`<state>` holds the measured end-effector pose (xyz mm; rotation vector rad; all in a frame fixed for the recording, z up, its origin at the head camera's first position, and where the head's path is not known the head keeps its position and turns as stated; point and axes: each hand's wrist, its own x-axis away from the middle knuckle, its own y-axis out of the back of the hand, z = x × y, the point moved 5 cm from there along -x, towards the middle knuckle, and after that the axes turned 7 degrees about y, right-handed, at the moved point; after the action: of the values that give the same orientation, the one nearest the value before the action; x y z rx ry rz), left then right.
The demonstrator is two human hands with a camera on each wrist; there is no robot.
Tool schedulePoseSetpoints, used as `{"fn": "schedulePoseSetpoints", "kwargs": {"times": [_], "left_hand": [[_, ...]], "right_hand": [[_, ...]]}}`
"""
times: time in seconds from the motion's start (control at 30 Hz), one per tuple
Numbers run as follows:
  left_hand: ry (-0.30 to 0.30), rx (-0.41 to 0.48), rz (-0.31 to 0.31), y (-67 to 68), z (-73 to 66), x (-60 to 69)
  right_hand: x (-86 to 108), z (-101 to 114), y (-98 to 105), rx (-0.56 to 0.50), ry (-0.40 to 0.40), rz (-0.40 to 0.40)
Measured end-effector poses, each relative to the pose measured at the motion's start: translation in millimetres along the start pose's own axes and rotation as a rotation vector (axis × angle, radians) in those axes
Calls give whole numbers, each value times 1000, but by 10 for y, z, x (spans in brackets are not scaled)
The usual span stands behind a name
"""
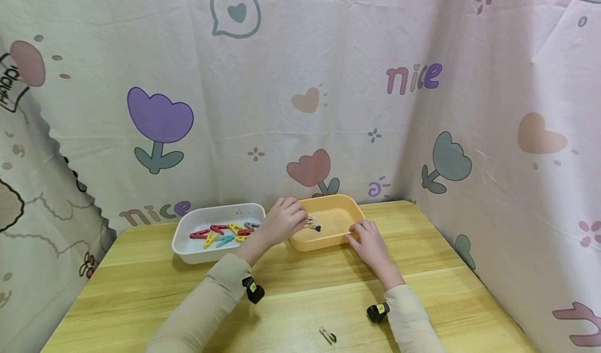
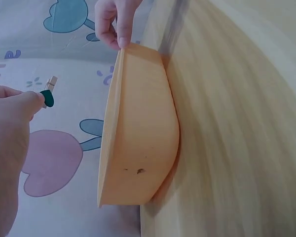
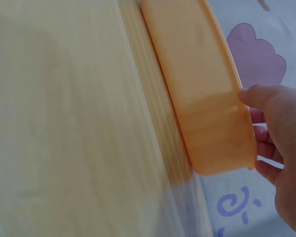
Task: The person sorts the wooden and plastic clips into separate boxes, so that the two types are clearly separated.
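My left hand [image 1: 284, 220] pinches a small wooden clothespin [image 2: 50, 89] with a green heart on it, seen in the left wrist view. It is over the left side of the yellow-orange bin [image 1: 300, 246]. Inside that bin, small clothespins lie at the left, one with a dark blue heart [image 1: 317, 228]; the left hand partly hides them. The right hand [image 1: 371, 242] grips the bin's rim at its near right corner, thumb on the outer side in the right wrist view.
A white bin [image 1: 188, 251] of several red, yellow and blue plastic clothespins [image 1: 224, 240] stands left of the orange one. Another small clothespin [image 1: 327, 336] lies on the wooden table [image 1: 300, 301] near the front. A patterned curtain [image 1: 263, 108] hangs close behind the bins.
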<state>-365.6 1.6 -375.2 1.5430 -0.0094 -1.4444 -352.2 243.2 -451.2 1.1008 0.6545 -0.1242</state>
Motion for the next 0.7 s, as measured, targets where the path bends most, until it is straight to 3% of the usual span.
{"fn": "schedulePoseSetpoints", "kwargs": {"times": [0.3, 0.47, 0.7], "left_hand": [[125, 2, 5, -207, 135, -126], [164, -1, -53, -288, 154, -187], [264, -36, -64, -402, 163, -275]], "right_hand": [[-8, -17, -16, -4, 0, -2], [-8, -18, -14, -3, 4, -10], [0, -10, -9, -8, 1, -7]]}}
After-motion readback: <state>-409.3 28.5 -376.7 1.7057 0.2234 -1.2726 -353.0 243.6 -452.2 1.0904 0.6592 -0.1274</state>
